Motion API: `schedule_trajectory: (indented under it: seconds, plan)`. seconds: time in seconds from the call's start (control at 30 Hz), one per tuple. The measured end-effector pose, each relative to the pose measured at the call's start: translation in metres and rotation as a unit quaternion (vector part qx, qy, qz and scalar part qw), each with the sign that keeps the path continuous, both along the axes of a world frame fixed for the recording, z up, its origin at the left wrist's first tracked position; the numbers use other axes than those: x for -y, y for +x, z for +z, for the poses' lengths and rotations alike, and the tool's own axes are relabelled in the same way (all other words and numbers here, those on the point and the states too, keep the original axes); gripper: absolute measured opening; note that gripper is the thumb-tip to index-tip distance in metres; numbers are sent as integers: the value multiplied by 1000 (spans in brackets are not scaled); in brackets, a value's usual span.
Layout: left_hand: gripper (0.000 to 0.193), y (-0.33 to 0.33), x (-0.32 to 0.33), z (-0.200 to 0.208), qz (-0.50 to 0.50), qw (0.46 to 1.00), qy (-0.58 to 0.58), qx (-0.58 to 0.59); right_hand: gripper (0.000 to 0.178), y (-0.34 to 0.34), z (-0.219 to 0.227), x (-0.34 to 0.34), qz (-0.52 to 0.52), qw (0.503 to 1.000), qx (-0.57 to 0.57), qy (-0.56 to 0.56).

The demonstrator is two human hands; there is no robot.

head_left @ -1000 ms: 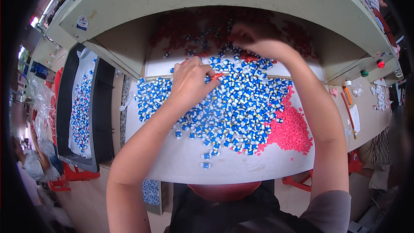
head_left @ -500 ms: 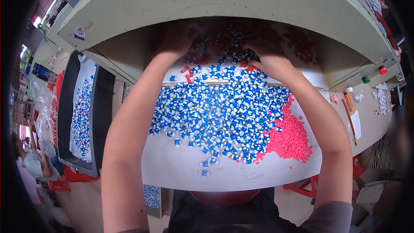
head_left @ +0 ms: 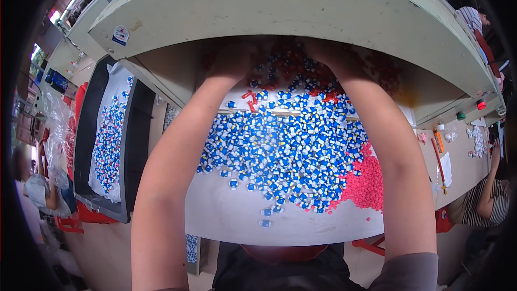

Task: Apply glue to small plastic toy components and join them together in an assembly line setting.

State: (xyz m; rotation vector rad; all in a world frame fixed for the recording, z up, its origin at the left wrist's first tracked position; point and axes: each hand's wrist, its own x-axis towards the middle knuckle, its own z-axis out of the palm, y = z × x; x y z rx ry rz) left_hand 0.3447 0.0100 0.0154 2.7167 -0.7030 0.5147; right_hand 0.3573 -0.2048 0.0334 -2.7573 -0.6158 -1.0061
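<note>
Both my arms reach into the shadowed opening under a pale green metal hood point(head_left: 258, 8). My left hand point(head_left: 236, 60) is at the left of the opening, near red pieces point(head_left: 250, 98) and small blue-and-white pieces. Farther right, my right hand point(head_left: 329, 56) is above more red and blue-and-white pieces in the dark. Shadow and the hood's edge hide the fingers of both hands, so I cannot see what they hold. A wide heap of small blue-and-white pieces point(head_left: 280, 153) with yellow spots spreads over the white sheet point(head_left: 226, 215) between my forearms. Small pink pieces point(head_left: 362, 186) lie beside it on the right.
A black tray point(head_left: 137, 145) lined with white plastic holds similar pieces on the left. On the right are green and red buttons point(head_left: 481, 104), an orange-labelled tube point(head_left: 439, 139) and a thin red stick point(head_left: 439, 164). Other people sit at both sides.
Both hands have gone deeper under the hood, and their fingers are now lost in the shadow. The whole view has shifted slightly; the heaps look much the same.
</note>
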Motion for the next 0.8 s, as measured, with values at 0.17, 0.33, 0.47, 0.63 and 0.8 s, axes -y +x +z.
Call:
schedule_trajectory:
  seconds: [0.17,0.33,0.47,0.63,0.8]
  plan:
    - [16,-2,-7,7,-45,996,-73,-33,24,0,6,-7,-42,997,-67,17]
    - [21,-7,12,22,-55,979,-146,-129,28,3,0,28,67,971,-193,125]
    - [22,14,27,-12,-48,998,-25,23,26,-21,25,18,39,967,-181,174]
    - [22,11,44,6,-41,996,78,22,25,-24,23,1,-36,976,-162,-144]
    - [23,18,38,7,-36,986,82,143,19,-6,-2,4,-12,997,-73,-33]
